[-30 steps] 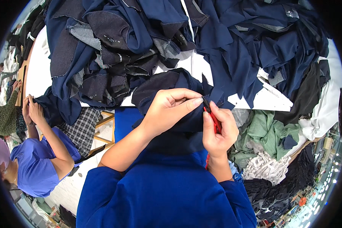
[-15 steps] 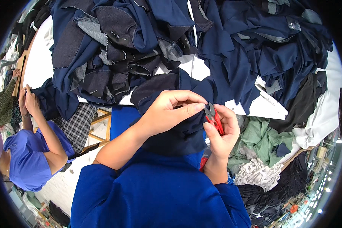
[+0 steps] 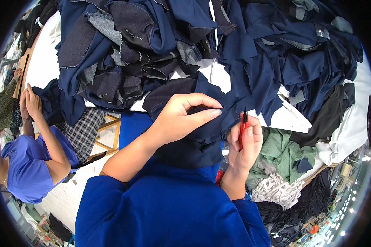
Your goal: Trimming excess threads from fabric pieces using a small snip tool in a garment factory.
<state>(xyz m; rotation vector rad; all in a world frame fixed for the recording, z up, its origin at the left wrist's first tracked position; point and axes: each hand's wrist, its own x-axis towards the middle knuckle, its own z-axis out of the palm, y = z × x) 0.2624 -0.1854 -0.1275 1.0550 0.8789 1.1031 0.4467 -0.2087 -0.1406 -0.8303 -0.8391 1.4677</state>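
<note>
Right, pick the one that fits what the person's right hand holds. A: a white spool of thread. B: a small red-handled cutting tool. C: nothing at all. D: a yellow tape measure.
B: the right hand grips a small red-handled cutting tool, its dark tip pointing up beside the dark navy fabric piece that the left hand pinches.

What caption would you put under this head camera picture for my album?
Left hand pinches dark navy cloth while right hand holds red snips beside it, at a table piled with fabric.
</note>
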